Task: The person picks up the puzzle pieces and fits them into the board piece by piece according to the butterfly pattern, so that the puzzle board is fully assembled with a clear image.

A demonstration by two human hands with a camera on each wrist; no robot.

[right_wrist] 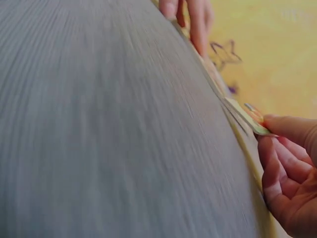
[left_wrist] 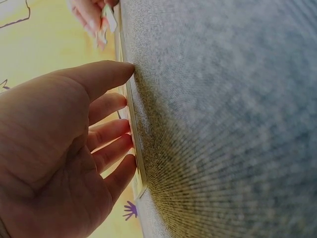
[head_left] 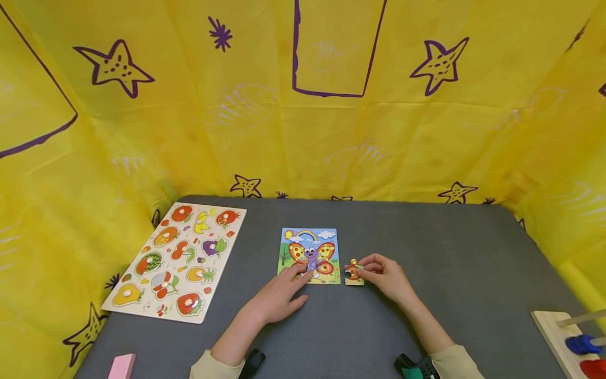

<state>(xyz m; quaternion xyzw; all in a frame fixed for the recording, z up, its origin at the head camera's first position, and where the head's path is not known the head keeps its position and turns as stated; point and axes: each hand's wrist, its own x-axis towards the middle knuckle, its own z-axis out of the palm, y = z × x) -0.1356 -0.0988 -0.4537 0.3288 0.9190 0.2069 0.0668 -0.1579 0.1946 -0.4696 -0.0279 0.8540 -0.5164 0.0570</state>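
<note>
A small butterfly picture puzzle [head_left: 310, 252] lies flat on the grey table in the head view. My left hand [head_left: 276, 296] rests on its lower left part, fingers extended, and covers some of the picture. To the right of the puzzle, my right hand [head_left: 390, 279] pinches a puzzle piece [head_left: 351, 281] with a red and yellow wing pattern and a knob on top. In the right wrist view, thumb and fingers grip the edge of that piece [right_wrist: 250, 119], which is tilted. The left wrist view shows the left fingertips touching the puzzle's edge [left_wrist: 137, 153].
A large fruit knob board [head_left: 216, 263] lies at the left of the grey table [head_left: 426, 247]. A pink block [head_left: 121, 367] is at the front left, and a wooden bead frame [head_left: 551, 334] at the front right. Yellow printed cloth [head_left: 303, 131] hangs behind and at both sides.
</note>
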